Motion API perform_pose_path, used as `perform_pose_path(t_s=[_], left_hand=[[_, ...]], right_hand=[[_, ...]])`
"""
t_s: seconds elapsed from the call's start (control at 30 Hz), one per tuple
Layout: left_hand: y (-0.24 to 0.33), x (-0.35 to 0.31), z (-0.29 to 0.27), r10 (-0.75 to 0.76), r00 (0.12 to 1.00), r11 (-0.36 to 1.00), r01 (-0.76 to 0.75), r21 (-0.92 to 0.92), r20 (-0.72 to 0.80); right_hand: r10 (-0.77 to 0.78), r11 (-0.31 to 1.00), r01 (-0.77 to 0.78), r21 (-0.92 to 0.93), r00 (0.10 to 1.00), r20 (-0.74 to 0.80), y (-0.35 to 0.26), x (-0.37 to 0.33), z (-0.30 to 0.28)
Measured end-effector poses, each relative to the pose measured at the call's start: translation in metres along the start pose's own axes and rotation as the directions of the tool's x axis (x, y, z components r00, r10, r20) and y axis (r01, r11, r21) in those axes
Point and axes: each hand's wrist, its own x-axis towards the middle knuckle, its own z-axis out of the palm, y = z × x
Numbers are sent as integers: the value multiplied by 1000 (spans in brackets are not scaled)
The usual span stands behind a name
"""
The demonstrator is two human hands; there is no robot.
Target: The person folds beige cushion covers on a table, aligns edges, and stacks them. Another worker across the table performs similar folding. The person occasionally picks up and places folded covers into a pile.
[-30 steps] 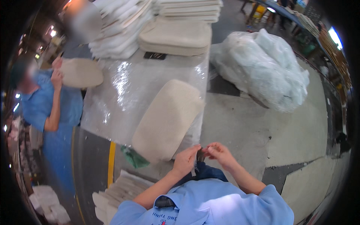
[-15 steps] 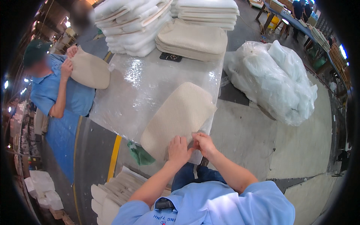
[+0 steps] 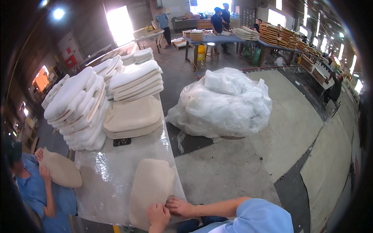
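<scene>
A beige fabric pad [image 3: 149,188], oblong with rounded corners, lies flat on the plastic-covered table [image 3: 87,171] in front of me. My left hand [image 3: 158,214] rests at its near right edge, fingers curled closed on the cloth. Right beside it, my right hand [image 3: 180,206] has its fingers bent together on the same edge. Whatever small part lies between the fingertips is hidden. A neat stack of similar beige pads [image 3: 132,118] sits farther up the table, with a flat black object [image 3: 122,142] at its foot.
Tall piles of white fleecy pads [image 3: 83,105] stand at the table's far left. At left, a co-worker in blue holds another beige pad [image 3: 62,169]. A big plastic-wrapped white bundle [image 3: 225,105] lies on the floor right of the table. Farther back, people stand around a blue-topped table [image 3: 217,39].
My view has swung up and to the right, bringing the far workshop into sight. Both hands stay at the pad's edge. The co-worker still holds up a pad.
</scene>
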Motion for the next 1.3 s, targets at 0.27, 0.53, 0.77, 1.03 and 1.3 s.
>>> perform_pose_path(t_s=[0.27, 0.53, 0.77, 1.03, 1.3], left_hand=[[1, 19, -24, 195, 981, 977, -196, -80, -17], [-21, 23, -26, 227, 969, 943, -195, -269, 96], [-118, 66, -38, -418, 907, 870, 382, -310, -54], [-140, 60, -3, -354, 935, 914, 342, -218, -15], [-145, 63, 4, -332, 942, 928, 315, -200, -57]], right_hand=[[153, 983, -181, -7, 809, 568, 54, 40, 74], [192, 944, -286, 166, 882, 431, 34, 63, 118], [203, 942, -295, 162, 881, 428, 45, 83, 104], [246, 925, -338, 172, 881, 405, 58, 101, 109], [257, 919, -348, 185, 885, 388, 70, 104, 99]])
